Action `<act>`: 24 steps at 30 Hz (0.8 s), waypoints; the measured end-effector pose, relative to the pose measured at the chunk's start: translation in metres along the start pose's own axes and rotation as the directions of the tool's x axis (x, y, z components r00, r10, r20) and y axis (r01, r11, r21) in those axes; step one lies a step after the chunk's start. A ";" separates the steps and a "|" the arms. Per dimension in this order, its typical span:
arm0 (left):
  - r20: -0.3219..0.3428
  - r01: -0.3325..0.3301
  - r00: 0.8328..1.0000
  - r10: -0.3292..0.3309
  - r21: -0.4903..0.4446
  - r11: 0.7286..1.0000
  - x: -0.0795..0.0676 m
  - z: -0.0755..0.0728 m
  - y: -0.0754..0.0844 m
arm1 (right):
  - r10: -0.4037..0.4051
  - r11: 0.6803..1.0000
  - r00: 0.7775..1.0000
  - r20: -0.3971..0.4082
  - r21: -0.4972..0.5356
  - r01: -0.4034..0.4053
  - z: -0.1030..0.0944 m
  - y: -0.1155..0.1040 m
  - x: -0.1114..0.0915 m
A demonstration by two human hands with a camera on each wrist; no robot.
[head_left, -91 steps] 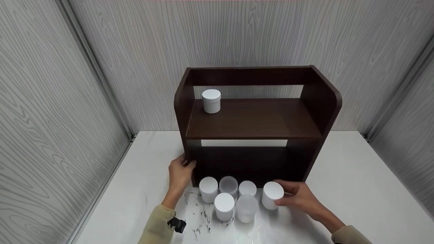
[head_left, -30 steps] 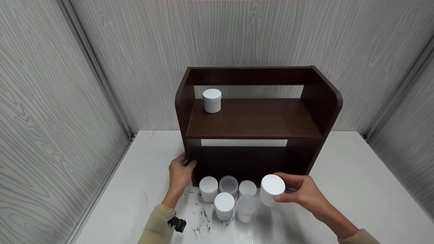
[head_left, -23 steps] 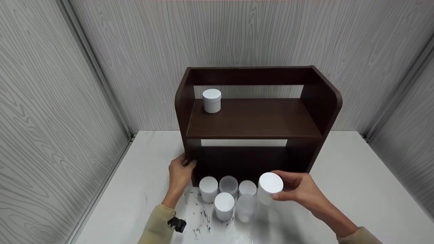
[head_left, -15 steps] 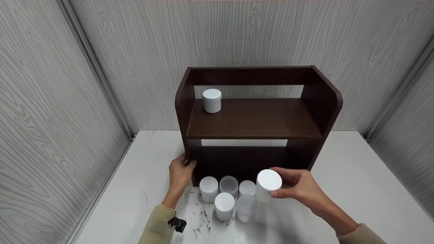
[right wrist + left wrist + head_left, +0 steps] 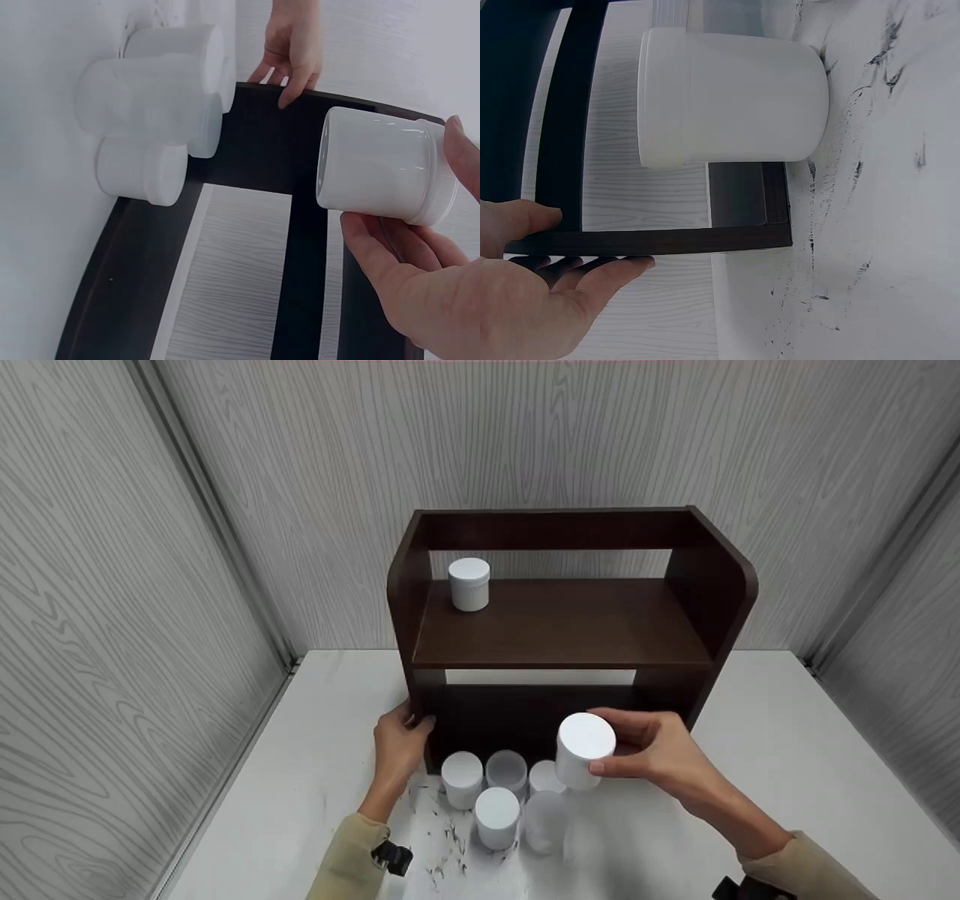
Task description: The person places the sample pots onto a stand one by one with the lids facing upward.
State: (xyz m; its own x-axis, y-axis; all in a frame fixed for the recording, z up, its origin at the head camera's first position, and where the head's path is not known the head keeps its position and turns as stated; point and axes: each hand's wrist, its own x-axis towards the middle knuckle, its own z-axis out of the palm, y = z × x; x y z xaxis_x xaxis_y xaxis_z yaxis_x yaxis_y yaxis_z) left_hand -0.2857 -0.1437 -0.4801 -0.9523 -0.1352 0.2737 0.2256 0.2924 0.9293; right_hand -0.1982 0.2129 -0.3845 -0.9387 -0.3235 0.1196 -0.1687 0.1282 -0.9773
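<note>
My right hand [image 5: 660, 754] pinches a lidded white jar [image 5: 585, 750] between thumb and fingers, raised in front of the shelf's lower compartment. In the right wrist view the jar [image 5: 382, 166] is gripped near its lid, its base pointing away from the hand. My left hand [image 5: 399, 742] grips the left side panel of a dark brown two-tier shelf [image 5: 562, 622]; in the left wrist view thumb and fingers lie on either side of the panel edge [image 5: 667, 241]. One white jar [image 5: 470, 585] stands at the left of the upper shelf board.
Several jars stand on the white table before the shelf: white lidded ones [image 5: 496, 817] [image 5: 462, 780] and translucent ones [image 5: 546, 821] [image 5: 506, 771]. Another white jar [image 5: 546, 777] is partly behind the held one. Black smudges [image 5: 454, 840] mark the table. Grey wood-grain walls [image 5: 555, 435] enclose it.
My right hand has picked up the white jar from the table, moving it upward and slightly left toward the shelf. My left hand has stayed on the side panel.
</note>
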 end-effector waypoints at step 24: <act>-0.015 0.012 1.000 -0.012 0.006 1.000 0.000 0.000 0.001 | -0.056 0.998 0.997 -0.049 -0.034 0.055 0.010 -0.057 0.035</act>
State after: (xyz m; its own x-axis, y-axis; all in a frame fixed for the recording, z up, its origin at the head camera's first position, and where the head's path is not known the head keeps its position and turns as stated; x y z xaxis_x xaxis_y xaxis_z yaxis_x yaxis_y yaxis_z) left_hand -0.2856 -0.1430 -0.4788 -0.9517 -0.1525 0.2663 0.2130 0.2964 0.9310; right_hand -0.2187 0.1850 -0.3259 -0.9412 -0.2840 0.1830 -0.2301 0.1425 -0.9627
